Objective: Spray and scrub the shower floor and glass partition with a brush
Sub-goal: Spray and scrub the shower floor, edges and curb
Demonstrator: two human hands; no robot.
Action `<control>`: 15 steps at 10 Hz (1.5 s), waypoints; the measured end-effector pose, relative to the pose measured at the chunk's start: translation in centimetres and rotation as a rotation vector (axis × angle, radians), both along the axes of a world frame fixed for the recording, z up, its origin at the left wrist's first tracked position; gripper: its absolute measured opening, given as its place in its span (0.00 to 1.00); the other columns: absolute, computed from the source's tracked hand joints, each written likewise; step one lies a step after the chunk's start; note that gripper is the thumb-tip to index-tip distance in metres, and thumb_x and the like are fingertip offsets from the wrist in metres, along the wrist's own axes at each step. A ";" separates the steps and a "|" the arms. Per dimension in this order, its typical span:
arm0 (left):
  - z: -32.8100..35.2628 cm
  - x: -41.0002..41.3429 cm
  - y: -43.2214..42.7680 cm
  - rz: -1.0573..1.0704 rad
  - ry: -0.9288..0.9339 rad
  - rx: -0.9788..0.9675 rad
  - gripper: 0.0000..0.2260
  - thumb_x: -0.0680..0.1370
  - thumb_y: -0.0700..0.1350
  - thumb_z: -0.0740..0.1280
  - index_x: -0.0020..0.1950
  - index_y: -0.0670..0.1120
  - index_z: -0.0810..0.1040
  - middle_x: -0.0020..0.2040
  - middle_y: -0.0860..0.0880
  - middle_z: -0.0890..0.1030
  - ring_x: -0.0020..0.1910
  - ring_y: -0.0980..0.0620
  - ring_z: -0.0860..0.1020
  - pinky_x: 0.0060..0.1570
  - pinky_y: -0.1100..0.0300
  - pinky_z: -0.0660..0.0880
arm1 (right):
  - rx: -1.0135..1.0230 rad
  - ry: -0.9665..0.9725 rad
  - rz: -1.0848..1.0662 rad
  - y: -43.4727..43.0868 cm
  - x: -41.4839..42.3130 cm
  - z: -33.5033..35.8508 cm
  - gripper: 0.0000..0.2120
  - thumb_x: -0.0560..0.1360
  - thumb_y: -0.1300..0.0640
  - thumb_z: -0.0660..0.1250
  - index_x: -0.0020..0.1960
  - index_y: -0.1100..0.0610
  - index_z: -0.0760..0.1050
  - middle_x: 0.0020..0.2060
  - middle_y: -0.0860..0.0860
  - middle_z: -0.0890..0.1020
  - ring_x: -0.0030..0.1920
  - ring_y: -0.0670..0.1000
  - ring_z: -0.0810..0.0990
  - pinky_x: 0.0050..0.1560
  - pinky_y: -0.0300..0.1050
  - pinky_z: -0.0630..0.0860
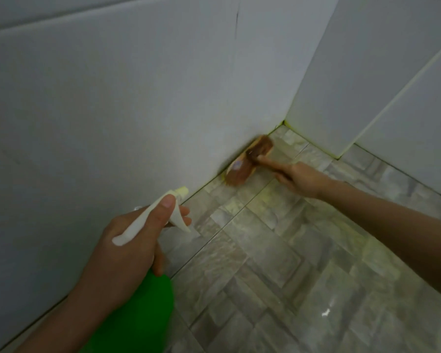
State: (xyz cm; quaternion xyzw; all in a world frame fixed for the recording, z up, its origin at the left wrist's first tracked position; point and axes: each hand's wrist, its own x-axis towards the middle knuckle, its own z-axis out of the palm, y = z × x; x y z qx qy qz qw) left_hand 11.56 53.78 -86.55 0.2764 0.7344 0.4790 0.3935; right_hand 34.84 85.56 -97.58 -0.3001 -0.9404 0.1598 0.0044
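A brown scrub brush (247, 161) with a wooden handle lies against the seam where the white wall meets the shower floor (278, 263), close to the corner. My right hand (301, 179) is closed around its handle, arm stretched in from the right. A green spray bottle (138, 312) with a white trigger head (158, 215) sits in my left hand (130, 250) at lower left, nozzle pointing toward the wall base, fingers on the trigger. The brush looks motion-blurred.
White tiled walls (112, 110) enclose the corner on the left and at the back right (392, 85). Yellowish grout runs along the wall base (313, 143). The stone-pattern floor tiles look wet and shiny, with a glare spot (325, 313) at lower right.
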 end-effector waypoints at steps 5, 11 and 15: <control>-0.3 3.2 3.0 0.004 0.084 -0.016 0.39 0.62 0.83 0.60 0.46 0.51 0.85 0.38 0.42 0.86 0.27 0.48 0.79 0.35 0.49 0.80 | -0.013 -0.157 -0.148 7.6 3.2 1.9 0.26 0.81 0.57 0.57 0.77 0.43 0.55 0.40 0.55 0.76 0.38 0.55 0.75 0.43 0.43 0.67; -0.3 4.4 3.4 0.028 0.101 -0.055 0.41 0.65 0.82 0.60 0.51 0.46 0.85 0.42 0.43 0.86 0.28 0.48 0.78 0.39 0.45 0.79 | -0.163 -0.349 0.003 3.1 13.1 6.0 0.27 0.81 0.56 0.57 0.75 0.36 0.52 0.32 0.47 0.74 0.30 0.44 0.71 0.37 0.39 0.68; 1.1 7.1 2.5 0.004 0.065 0.001 0.43 0.60 0.84 0.60 0.52 0.49 0.85 0.43 0.45 0.87 0.26 0.51 0.77 0.39 0.50 0.77 | -0.166 -0.171 -0.037 -0.5 7.5 4.5 0.25 0.82 0.56 0.56 0.76 0.43 0.56 0.39 0.47 0.76 0.36 0.48 0.74 0.38 0.36 0.63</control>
